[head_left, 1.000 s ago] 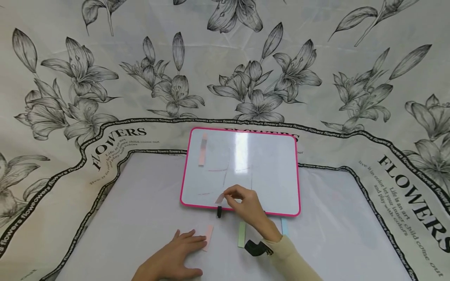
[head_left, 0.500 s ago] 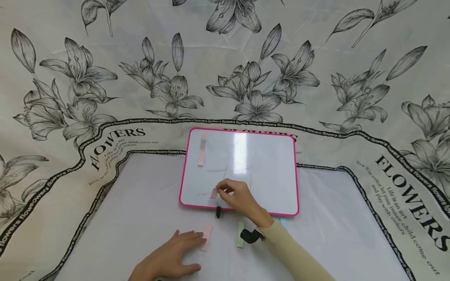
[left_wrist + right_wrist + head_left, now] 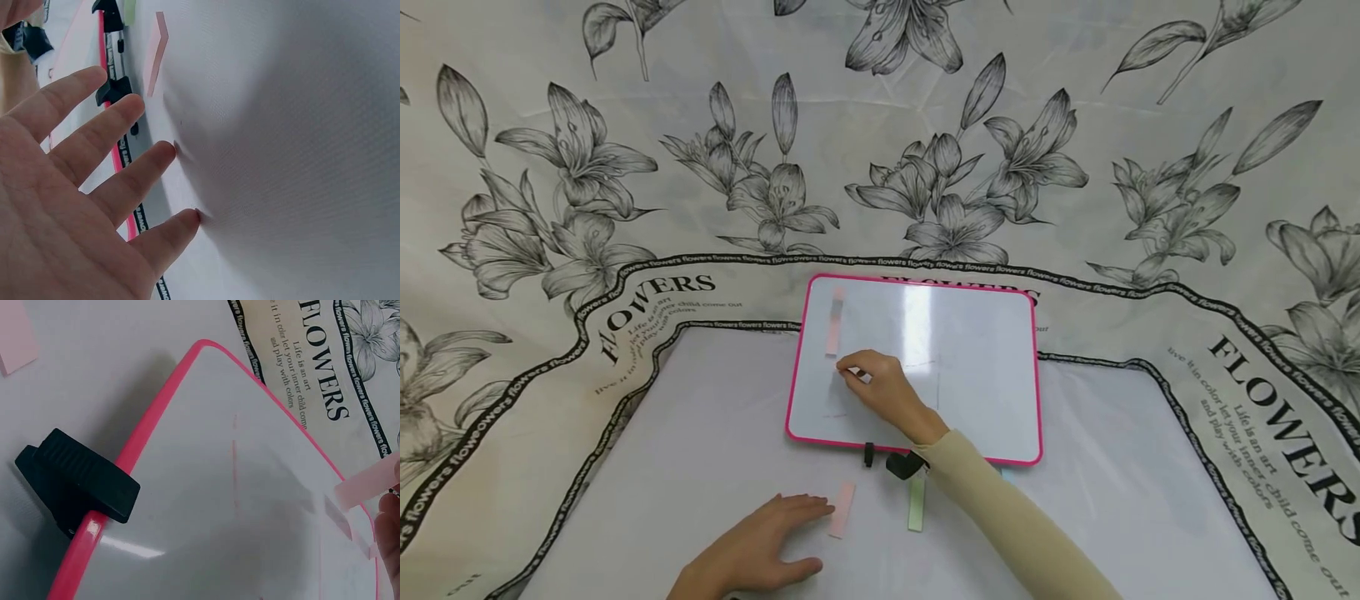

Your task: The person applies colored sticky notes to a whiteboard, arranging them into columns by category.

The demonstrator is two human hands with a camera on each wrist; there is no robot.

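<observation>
My right hand (image 3: 880,387) is in front of the left part of a pink-framed whiteboard (image 3: 985,375), just below a narrow pink strip (image 3: 833,337) on its surface. In the right wrist view its fingertips pinch a pale pink sticky-note strip (image 3: 365,484); in the head view that strip is mostly lost against the board. Lower left, my left hand (image 3: 767,542) is held low over the table, fingers extended and spread. Its fingertips lie beside a pink sticky-note pad (image 3: 842,510), which also appears beyond the fingers in the left wrist view.
A green sticky-note pad (image 3: 916,504) lies right of the pink one, and a bit of blue (image 3: 1008,473) shows near the board's lower edge. Black clips, one at the lower left (image 3: 868,454), hold the tilted board's bottom edge. Faint red lines mark the board. Flower-printed cloth hangs behind.
My right hand has moved up and left across the board with the pink strip, from its lower edge to below the upper-left strip. My left hand has drawn slightly back from the pink pad.
</observation>
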